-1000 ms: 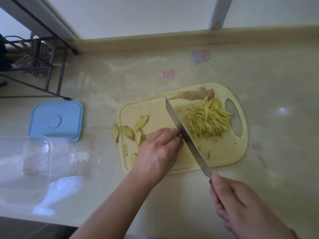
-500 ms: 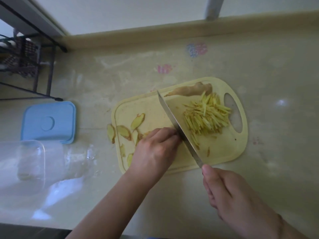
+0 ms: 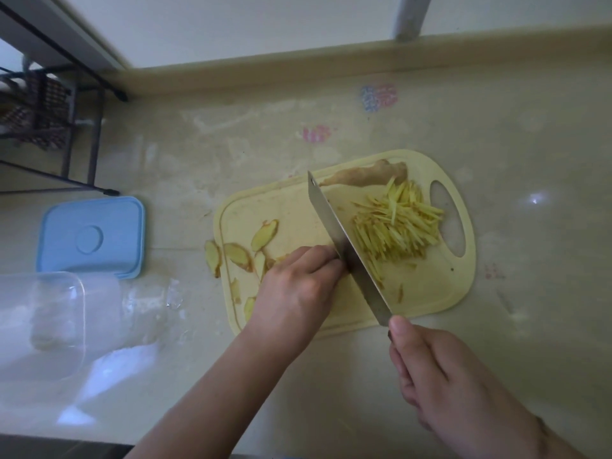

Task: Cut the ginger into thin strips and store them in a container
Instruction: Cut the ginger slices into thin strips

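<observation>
Since the earlier frame, nothing much is shifting: the knife [image 3: 347,250] is still slicing mid-board. At centre, the left hand [image 3: 298,289] is curling its fingers over ginger slices [image 3: 245,253], pinning them to the cutting board [image 3: 427,293]; the right hand [image 3: 463,385], lower right, is gripping the knife handle. Thin, light, probably slippery strips [image 3: 397,226] are piling right of centre. The container [image 3: 43,323] is waiting at the left edge on the desk [image 3: 530,160].

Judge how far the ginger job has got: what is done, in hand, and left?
Done: a pile of ginger strips lies on the cutting board. In hand: the right hand holds the knife beside the left hand. Left: loose ginger slices, an uncut piece, and the clear container holds no strips.
</observation>
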`<state>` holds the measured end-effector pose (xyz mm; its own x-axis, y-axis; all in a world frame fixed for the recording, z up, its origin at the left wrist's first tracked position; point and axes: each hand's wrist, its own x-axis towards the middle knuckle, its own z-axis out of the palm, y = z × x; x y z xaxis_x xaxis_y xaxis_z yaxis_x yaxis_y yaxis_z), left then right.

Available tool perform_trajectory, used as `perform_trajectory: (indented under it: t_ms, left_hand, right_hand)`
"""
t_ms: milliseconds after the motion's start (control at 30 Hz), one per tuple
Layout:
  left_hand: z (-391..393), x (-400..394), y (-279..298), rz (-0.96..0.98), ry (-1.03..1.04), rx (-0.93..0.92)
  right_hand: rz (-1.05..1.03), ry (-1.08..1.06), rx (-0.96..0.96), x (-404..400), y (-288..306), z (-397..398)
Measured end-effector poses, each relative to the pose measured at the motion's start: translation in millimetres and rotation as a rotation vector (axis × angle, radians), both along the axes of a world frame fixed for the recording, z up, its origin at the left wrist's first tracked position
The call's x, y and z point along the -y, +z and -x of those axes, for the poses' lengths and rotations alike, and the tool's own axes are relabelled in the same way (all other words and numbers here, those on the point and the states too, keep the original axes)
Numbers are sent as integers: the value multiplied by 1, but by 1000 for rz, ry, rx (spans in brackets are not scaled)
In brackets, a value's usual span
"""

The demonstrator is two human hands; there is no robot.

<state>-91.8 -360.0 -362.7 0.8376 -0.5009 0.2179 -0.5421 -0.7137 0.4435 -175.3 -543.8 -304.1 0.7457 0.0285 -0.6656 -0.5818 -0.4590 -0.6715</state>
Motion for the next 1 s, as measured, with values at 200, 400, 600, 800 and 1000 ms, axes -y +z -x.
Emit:
perform_trajectory:
  t_ms: [200, 400, 600, 800, 1000]
  left_hand:
    - [2, 2, -1, -41, -4, -2]
    - [-2, 0, -1, -9, 1, 21]
    - [-4, 0, 1, 33, -5, 10]
    - [-3, 0, 0, 20, -2, 4]
    - [-2, -1, -2, 33, -16, 5]
  right_hand:
    - [4, -6, -27, 0, 7, 4]
    - [-45, -8, 5, -2, -3, -3]
    - [-36, -10, -2, -3, 4, -9]
    - [-12, 8, -33, 0, 15, -2]
    - [-40, -21, -5, -10, 4, -2]
